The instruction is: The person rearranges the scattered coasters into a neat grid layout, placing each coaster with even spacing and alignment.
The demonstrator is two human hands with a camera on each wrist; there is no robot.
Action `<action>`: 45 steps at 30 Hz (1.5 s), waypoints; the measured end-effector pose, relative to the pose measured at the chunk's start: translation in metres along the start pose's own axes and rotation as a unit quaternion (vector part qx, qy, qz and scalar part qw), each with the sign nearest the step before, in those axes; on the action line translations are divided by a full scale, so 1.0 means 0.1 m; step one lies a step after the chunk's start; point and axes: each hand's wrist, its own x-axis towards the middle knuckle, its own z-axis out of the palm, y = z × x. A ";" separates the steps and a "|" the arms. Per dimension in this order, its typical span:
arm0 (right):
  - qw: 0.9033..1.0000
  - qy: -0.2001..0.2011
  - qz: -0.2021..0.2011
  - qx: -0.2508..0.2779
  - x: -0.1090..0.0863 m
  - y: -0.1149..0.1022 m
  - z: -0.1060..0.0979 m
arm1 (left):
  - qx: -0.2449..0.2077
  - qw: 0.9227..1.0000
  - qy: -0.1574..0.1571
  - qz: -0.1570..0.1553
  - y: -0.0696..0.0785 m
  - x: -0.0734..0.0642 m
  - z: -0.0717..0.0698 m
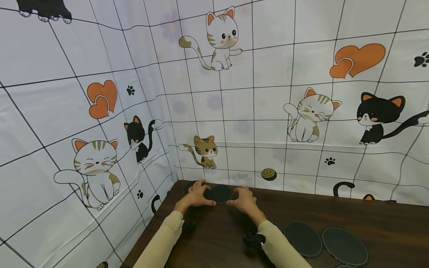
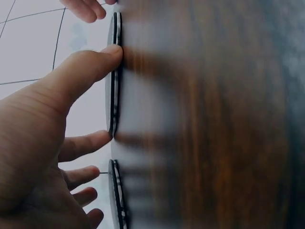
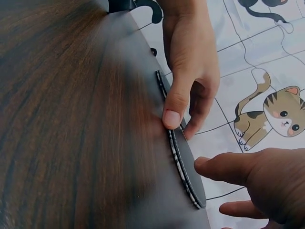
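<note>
At the far left of the table [image 1: 218, 234], the left hand [image 1: 197, 195] pinches a dark disc [image 1: 220, 194] between thumb and finger; the right hand [image 1: 245, 200], fingers spread (contact unclear), flanks its right edge.

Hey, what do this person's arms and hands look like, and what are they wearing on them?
Both arms have long, plain cream sleeves, the left sleeve and right sleeve ending near the wrists. A black, bulky item shows by the right cuff, and a dark one by the left; their details are unclear. The left hand and right hand are bare, without gloves.
</note>
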 end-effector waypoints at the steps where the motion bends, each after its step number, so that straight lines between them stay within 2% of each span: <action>1: 1.000 -0.002 0.001 -0.003 0.00 0.00 -0.01 | -0.003 1.000 -0.001 0.006 0.02 -0.01 0.00; 7: 1.000 -0.014 0.015 -0.015 0.01 0.01 -0.04 | -0.012 0.999 -0.009 0.033 0.09 -0.01 0.00; 12: 1.000 -0.019 0.021 -0.013 0.00 0.02 -0.06 | -0.008 1.000 -0.012 0.024 0.10 0.00 0.02; 16: 0.999 -0.021 0.016 -0.034 -0.01 0.03 -0.04 | -0.008 1.000 -0.018 0.019 0.09 0.01 0.04; 20: 0.998 -0.020 0.011 -0.053 -0.02 0.05 -0.02 | -0.017 0.999 -0.016 0.025 0.10 0.01 0.04; 35: 0.998 -0.020 0.038 -0.050 -0.04 0.03 -0.03 | -0.017 0.999 -0.017 0.042 0.10 0.01 0.06; 45: 0.998 -0.015 0.029 -0.047 -0.01 0.04 0.00 | -0.012 0.999 -0.016 0.046 0.13 -0.01 0.02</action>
